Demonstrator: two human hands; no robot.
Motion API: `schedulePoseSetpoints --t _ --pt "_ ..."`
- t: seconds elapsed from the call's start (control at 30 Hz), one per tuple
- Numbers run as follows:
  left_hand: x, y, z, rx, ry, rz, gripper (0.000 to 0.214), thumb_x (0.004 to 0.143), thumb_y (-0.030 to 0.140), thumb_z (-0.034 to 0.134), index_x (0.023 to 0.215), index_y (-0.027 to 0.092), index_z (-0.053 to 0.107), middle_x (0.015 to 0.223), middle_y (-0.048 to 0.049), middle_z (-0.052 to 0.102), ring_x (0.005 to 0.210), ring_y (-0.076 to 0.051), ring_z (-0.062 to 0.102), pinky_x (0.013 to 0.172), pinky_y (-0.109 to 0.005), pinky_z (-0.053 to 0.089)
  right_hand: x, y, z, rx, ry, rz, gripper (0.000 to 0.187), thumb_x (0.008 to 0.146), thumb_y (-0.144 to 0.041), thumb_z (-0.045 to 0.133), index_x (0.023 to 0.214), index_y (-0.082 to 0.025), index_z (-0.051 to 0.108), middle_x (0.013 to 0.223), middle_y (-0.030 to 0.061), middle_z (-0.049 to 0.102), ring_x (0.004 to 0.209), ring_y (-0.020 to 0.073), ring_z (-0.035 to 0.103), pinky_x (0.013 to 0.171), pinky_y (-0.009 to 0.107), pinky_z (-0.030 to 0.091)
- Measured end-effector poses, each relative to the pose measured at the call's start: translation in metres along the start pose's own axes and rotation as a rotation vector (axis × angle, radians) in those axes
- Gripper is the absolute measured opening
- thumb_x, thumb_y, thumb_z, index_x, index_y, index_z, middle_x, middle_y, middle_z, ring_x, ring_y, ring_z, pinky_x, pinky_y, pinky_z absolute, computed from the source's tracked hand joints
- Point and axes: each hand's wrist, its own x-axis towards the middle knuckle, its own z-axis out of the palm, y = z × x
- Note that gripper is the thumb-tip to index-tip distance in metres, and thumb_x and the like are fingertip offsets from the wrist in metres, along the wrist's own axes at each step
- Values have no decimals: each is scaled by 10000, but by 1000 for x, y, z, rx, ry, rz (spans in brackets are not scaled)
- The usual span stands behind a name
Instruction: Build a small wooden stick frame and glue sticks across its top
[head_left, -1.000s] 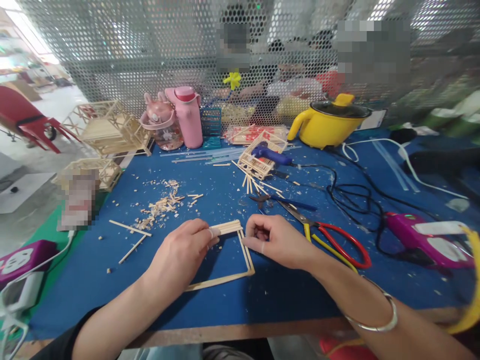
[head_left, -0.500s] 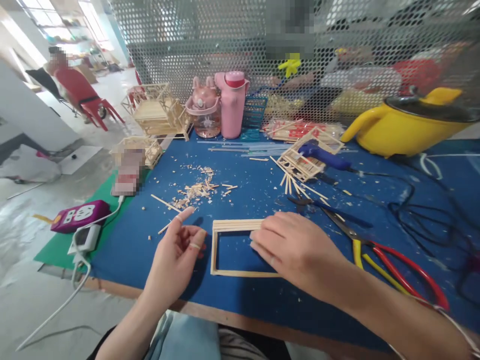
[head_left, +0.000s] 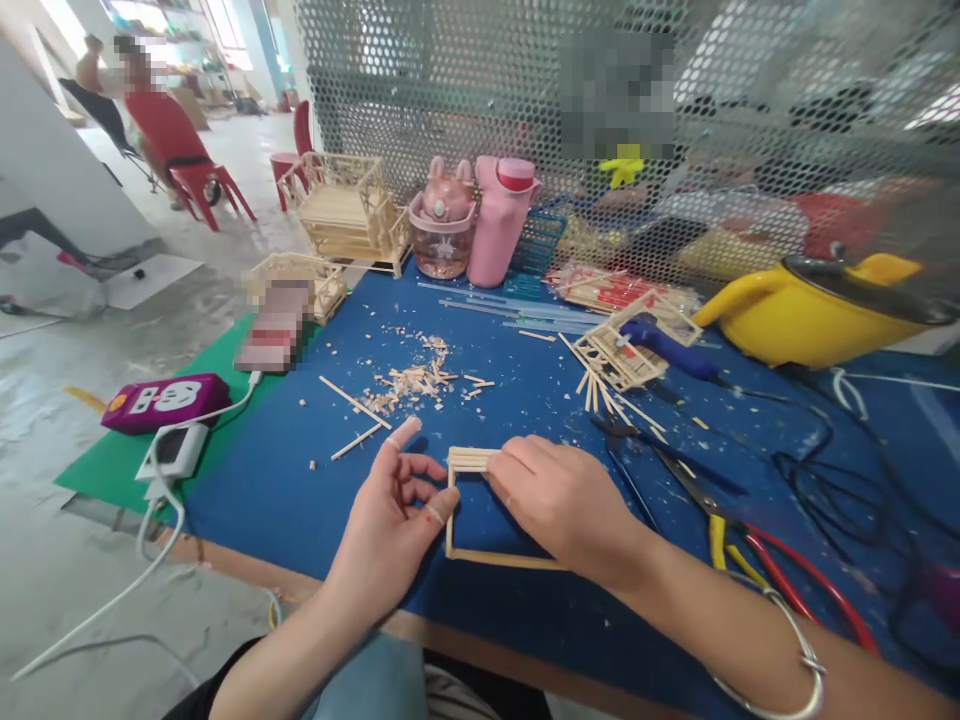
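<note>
A small rectangular frame of pale wooden sticks (head_left: 452, 535) lies on the blue table near its front edge, with several sticks side by side along its far side. My right hand (head_left: 566, 495) is closed with its fingertips pinched on that far side and hides the frame's right part. At the left side, my left hand (head_left: 397, 505) has its index finger stretched out and its fingers apart; the thumb tip touches or nearly touches the frame's left stick. Two loose wooden sticks (head_left: 354, 402) lie beyond my left hand.
Wood scraps (head_left: 420, 380) lie mid-table. A blue glue gun (head_left: 667, 350) rests on a small stick structure, near red-handled pliers (head_left: 787, 570) and dark cables. Behind are a pink bottle (head_left: 499, 220), a yellow pot (head_left: 817, 310) and perforated mesh. A purple power strip (head_left: 165, 400) lies left.
The camera view has shifted. My left hand has come closer to the frame, its thumb now at the left stick. My right hand has slid left along the frame's far side.
</note>
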Motion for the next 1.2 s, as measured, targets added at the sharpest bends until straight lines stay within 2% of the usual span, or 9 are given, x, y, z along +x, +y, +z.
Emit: schedulePoseSetpoints --t 0.5,0.73,0.83,0.9,0.97,1.03,1.13,1.2 --pt "0 1 0 -24 13 3 723 703 246 690 1322 205 319 821 29 577 658 -82 543 676 -233 475 3 -6 -5 -19 -24 27 248 916 -166 470 689 -177 569 667 29 558 632 170 479 575 309 276" --pt "1 -2 1 -18 12 19 727 708 252 693 1330 210 319 824 31 581 642 -77 544 666 -227 481 5 -11 0 17 -61 123 221 918 -183 494 704 -184 550 688 15 555 638 161 504 572 286 313" --pt "0 -3 0 -17 5 25 722 722 256 690 1335 210 312 829 25 581 651 -81 548 668 -229 481 6 -11 -6 57 -91 149 164 901 -207 533 741 -186 562 724 19 575 682 169 537 597 277 355" --pt "0 -3 -2 -15 -4 35 690 758 283 669 1339 213 304 844 19 576 657 -84 546 666 -233 479 1 -7 -15 110 -54 164 109 892 -262 558 823 -182 586 782 33 609 753 183 571 645 277 395" --pt "0 -3 -5 -11 -19 45 634 809 325 621 1344 223 295 861 15 564 664 -87 538 667 -241 480 -8 5 -26 166 48 240 156 887 -325 564 924 -177 596 836 49 635 801 192 594 698 286 425" --pt "2 -2 -7 21 -30 60 589 840 351 583 1343 239 297 893 12 553 669 -88 525 668 -250 485 -21 23 -32 239 133 411 199 886 -355 551 967 -180 599 817 44 637 756 181 599 694 288 440" --pt "8 1 -8 141 -47 99 593 829 354 595 1341 250 315 984 -11 550 696 -95 520 665 -258 491 -42 53 -31 531 95 700 211 883 -367 515 945 -189 608 749 21 619 651 148 573 617 271 448" --pt "13 2 -7 212 -69 120 607 819 358 604 1344 242 321 1028 -28 554 720 -104 532 675 -267 491 -52 67 -25 805 14 816 248 874 -398 497 922 -178 600 698 5 592 582 127 538 552 256 437"
